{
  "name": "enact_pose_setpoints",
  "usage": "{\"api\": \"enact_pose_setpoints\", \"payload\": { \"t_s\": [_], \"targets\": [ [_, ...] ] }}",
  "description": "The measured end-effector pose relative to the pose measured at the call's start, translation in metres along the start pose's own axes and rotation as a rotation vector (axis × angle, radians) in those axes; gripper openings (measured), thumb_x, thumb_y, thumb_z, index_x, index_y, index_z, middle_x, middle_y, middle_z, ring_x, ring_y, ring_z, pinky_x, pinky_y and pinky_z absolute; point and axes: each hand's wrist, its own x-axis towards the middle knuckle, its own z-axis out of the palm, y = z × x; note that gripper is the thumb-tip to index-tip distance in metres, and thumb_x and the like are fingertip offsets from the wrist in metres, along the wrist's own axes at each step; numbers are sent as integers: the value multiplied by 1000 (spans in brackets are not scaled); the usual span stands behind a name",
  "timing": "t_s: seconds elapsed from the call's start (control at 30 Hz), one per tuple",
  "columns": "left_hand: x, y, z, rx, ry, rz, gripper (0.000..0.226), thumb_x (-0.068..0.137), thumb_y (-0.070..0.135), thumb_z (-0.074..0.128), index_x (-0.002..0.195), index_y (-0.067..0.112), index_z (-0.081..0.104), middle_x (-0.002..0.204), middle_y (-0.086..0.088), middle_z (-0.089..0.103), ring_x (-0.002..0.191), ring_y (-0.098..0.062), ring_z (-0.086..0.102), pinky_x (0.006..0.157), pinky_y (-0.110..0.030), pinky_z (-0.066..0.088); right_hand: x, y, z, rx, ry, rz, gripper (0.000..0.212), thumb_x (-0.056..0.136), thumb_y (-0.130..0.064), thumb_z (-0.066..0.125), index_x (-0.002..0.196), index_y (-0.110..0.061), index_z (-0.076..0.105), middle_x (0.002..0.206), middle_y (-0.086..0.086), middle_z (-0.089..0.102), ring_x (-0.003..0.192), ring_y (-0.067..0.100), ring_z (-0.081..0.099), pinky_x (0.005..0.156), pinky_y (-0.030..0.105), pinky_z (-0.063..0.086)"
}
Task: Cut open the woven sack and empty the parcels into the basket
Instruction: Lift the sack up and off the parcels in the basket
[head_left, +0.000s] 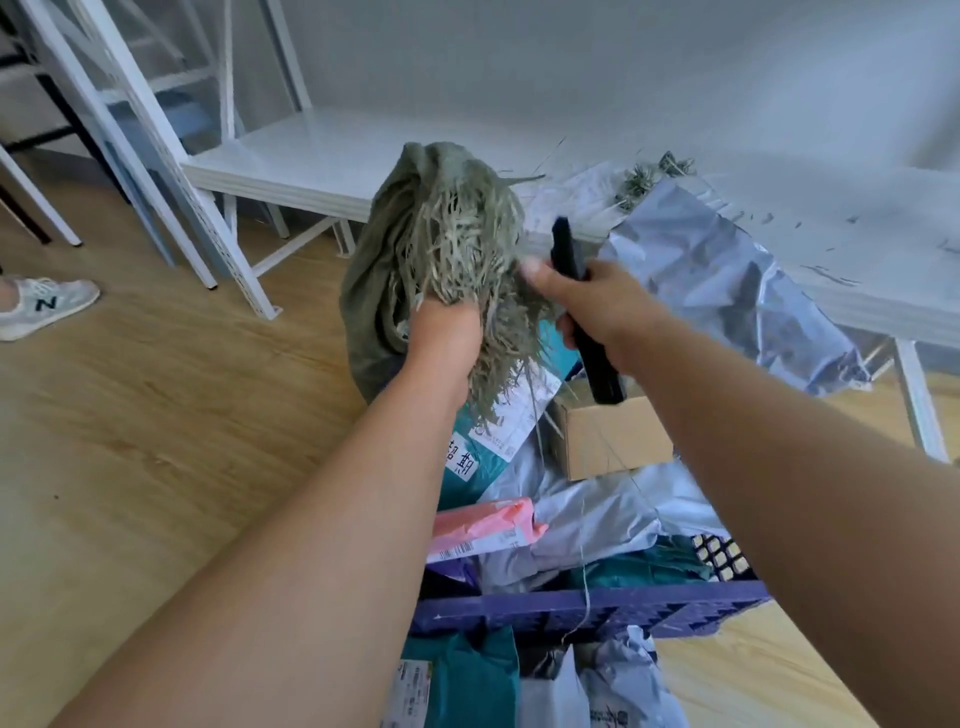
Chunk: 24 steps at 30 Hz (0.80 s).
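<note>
Head view. The woven sack (415, 249) is standing raised over the far end of the purple basket (582, 608), its long axis running roughly upright, closed end up and frayed cut mouth hanging down toward the parcels below. The left hand (447, 338) is gripping the sack's shredded edge from beneath, fingers buried in the loose fibres, so it is the hand in contact with the sack. The right hand (597, 306) is lying just beside the sack on its right, fingers curling round a black cutter (582, 312) whose length is slanting from upper left to lower right; whether a blade is out cannot be told. Beneath the sack, the basket is already holding a teal parcel (467, 457), a cardboard box (613, 436), a pink parcel (483, 525) and grey mailers, so judged from this the emptying is well along and the next move probably depends on lifting or shaking the sack along its upright axis. Beyond the sack, a white shelf (322, 156) is carrying fibre scraps and a crumpled grey bag (727, 280). Left of the sack, a wooden floor (156, 389) is spreading toward a bystander's shoe (41, 306).
</note>
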Motion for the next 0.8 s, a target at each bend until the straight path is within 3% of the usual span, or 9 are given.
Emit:
{"api": "enact_pose_setpoints", "payload": {
  "t_s": [0.13, 0.2, 0.27, 0.37, 0.4, 0.47, 0.6, 0.7, 0.8],
  "targets": [
    [1, 10, -4, -130, -56, -142, 36, 91, 26, 57, 125, 12, 59, 112, -11, 67, 97, -30, 65, 84, -51, 55, -21, 40, 10, -135, -200, 122, 42, 70, -50, 78, 74, -15, 55, 47, -5, 45, 41, 10, 42, 44, 22, 40],
    [1, 14, -11, -223, -107, -239, 39, 94, 32, 55, 127, 12, 58, 116, -12, 66, 99, -30, 66, 83, -52, 56, -28, 55, 15, -133, -226, 120, 39, 69, -45, 80, 78, -12, 62, 46, -6, 48, 40, 10, 41, 41, 20, 38],
    [2, 12, -25, -269, -77, -295, 37, 97, 33, 50, 123, 8, 59, 114, -12, 67, 98, -29, 66, 81, -48, 57, -32, 64, 15, -107, -239, 115, 22, 73, -30, 81, 81, -14, 68, 48, -7, 54, 40, 9, 40, 39, 18, 38],
    [-1, 0, -53, -303, 28, -321, 23, 101, 14, 39, 89, 8, 58, 86, -8, 65, 73, -21, 61, 42, -26, 54, -39, 76, 15, -155, -304, 167, 7, 77, -15, 76, 78, -18, 70, 63, 5, 57, 41, 11, 40, 41, 21, 37],
    [-3, -9, -61, -332, 67, -336, 22, 100, 8, 39, 84, 10, 54, 84, -8, 62, 71, -20, 59, 41, -23, 52, -43, 79, 19, -180, -309, 178, 5, 79, -15, 74, 78, -18, 69, 66, 7, 60, 42, 11, 41, 42, 21, 37],
    [-9, -27, -74, -309, 162, -358, 14, 97, 5, 44, 86, 10, 50, 90, -10, 62, 78, -24, 60, 58, -27, 55, -50, 84, 34, -188, -233, 164, 6, 84, -24, 69, 81, -19, 68, 63, -2, 67, 42, 10, 45, 43, 21, 39],
    [-13, -50, -87, -625, 143, -432, 29, 101, 26, 36, 85, 13, 57, 84, -8, 66, 74, -23, 64, 74, -37, 54, -62, 84, 73, -180, -8, 89, 14, 89, -34, 61, 82, -23, 65, 55, -8, 65, 37, 0, 46, 44, 18, 39],
    [-17, -61, -86, -512, 72, -438, 24, 93, 36, 52, 101, 17, 63, 118, -13, 65, 106, -31, 63, 98, -52, 46, -70, 79, 92, -202, 45, 40, 16, 89, -30, 61, 75, -22, 63, 58, -3, 62, 43, 3, 48, 47, 21, 36],
    [-34, -75, -82, -363, 28, -487, 69, 71, 53, 72, 131, 25, 54, 142, -8, 48, 127, -30, 49, 108, -53, 35, -78, 72, 102, -265, -20, 20, 17, 88, -30, 62, 80, -16, 66, 60, 0, 64, 48, 5, 51, 49, 21, 38]
  ]
}}
